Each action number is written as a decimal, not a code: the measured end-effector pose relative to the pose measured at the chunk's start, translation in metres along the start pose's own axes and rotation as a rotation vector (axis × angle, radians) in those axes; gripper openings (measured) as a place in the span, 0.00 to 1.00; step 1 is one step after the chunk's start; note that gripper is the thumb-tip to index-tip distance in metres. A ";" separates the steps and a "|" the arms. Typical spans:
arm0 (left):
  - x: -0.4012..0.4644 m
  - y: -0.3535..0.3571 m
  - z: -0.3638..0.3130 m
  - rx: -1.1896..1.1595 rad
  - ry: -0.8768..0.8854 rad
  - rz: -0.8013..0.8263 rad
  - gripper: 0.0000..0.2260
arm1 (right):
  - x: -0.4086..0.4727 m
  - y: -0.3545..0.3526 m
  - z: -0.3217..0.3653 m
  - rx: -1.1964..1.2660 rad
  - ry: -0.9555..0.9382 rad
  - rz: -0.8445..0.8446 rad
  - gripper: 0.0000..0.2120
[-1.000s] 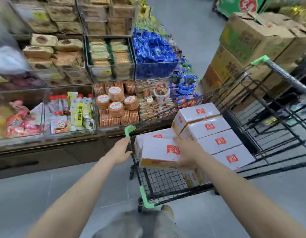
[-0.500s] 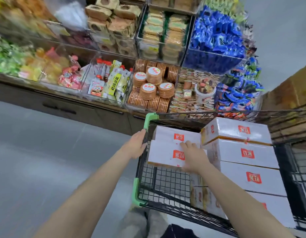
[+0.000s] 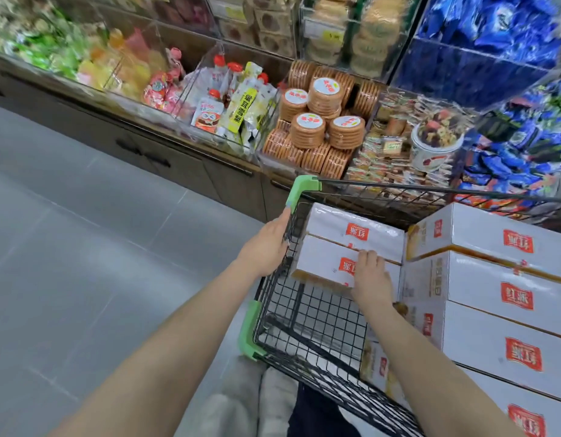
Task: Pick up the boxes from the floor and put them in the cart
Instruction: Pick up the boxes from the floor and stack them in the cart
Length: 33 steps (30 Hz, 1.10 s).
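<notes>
Since a second ago my view has swung left and dipped: the brown cartons and the cart handle have dropped out of sight, and the snack shelf (image 3: 304,127) now fills the top. The hands have barely moved. My left hand (image 3: 266,244) keeps its hold on the end of the cart (image 3: 272,310), though I cannot tell how its fingers lie past the wire. My right hand (image 3: 370,275) still lies on the near box (image 3: 329,266), its fingers bent over the far top edge, gripping it.

That box sits on another box (image 3: 351,230) in the cart's left end, just beside the tall stack (image 3: 493,288) on the right. I judge this one is as good as placed (it only needs letting go). No box on the floor shows here, so I cannot say how many remain.

Every box carries a red label with white Chinese characters, upside down from where I look; I read 红派. A yellow strip on a pouch (image 3: 241,105) reads roughly 银耳雪梨. The round biscuit packs (image 3: 307,127) have white labels too blurred to read.
</notes>
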<state>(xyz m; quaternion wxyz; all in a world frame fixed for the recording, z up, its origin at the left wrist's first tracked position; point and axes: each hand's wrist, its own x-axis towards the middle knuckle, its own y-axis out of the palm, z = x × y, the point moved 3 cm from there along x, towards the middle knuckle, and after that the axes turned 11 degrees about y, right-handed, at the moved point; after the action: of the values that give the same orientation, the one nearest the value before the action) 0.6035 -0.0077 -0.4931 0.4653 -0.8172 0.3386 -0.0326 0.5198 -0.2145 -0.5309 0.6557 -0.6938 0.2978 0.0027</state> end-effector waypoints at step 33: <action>-0.371 -0.259 0.245 -0.009 -0.683 -0.366 0.21 | -0.139 -0.243 0.440 -0.005 -0.851 0.147 0.18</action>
<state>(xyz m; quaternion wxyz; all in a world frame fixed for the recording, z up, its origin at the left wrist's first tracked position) 0.5446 0.4771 -0.3314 0.5343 -0.8299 0.0126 0.1604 0.6766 0.2341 -0.3165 0.7164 -0.6095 0.0496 0.3359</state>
